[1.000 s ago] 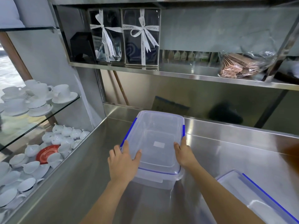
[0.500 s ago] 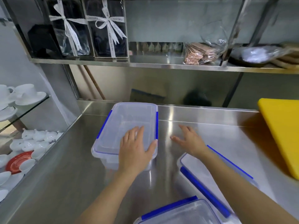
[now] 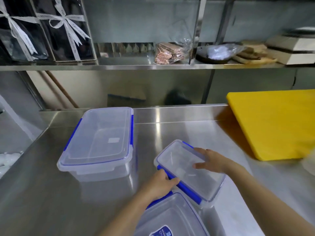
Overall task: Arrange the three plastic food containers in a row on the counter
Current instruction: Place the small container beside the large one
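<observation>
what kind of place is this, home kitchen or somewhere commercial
Probably a cafe or restaurant prep area: a stainless steel counter with a steel shelf above it, a big yellow cutting board, and ribbon-tied gift boxes on the shelf.

A yellow cutting board lies flat on the right side of the stainless steel counter, its far right portion cut off by the frame edge. Above the counter runs a steel shelf. On its left stand two clear gift boxes side by side, each tied with white ribbon. Near the shelf's middle sits a clear bag of brown wafer-like pieces, just left of a vertical steel post. Right of the post rests a dark pan holding crumpled clear plastic, with pale boxes stacked beyond it. White crockery is partly visible at the far left edge.
</observation>
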### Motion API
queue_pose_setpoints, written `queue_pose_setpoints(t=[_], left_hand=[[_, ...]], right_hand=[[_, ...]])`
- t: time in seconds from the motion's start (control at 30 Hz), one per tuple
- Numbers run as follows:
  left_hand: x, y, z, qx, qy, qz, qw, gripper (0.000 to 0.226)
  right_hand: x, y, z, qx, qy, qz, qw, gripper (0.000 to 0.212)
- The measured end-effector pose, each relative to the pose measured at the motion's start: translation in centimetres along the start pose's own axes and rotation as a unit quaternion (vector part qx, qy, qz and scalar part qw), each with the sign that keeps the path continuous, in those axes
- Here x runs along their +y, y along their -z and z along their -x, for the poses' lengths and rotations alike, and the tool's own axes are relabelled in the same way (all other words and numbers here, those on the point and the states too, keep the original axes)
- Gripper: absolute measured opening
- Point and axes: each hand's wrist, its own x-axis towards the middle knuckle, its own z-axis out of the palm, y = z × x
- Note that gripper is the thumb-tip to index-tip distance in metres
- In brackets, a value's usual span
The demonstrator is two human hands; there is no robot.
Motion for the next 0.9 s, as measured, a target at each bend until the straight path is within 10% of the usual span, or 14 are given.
queue_pose_setpoints(t=[0.27,0.5,0.67,0.9], left_hand=[[0.3,-1.1,-1.0,-0.003,-0.017,0.220,0.975,0.074],[-1.4,-0.3,-1.7,-0.014,-0.029,0.095,0.995,0.128],[-2.7,-0.8,-2.3,0.044,-0.108,-0.039,0.992,0.113],[-2.1,0.2,-3.5,0.069,-0.137,-0.220,0.963,0.087]], right_hand=[[-1.6,-3.1,-1.5,0.091,-0.103,0.011,0.990,0.078],[-0.1,-2.7,-0.9,0.024,0.017,-0.194,0.981,0.117],[2.2,-2.2,1.0,-0.133,0.113,-0.044,0.984,0.130],[2.1,-1.5,-0.4,-0.077,0.135,-0.031,0.987,0.117]])
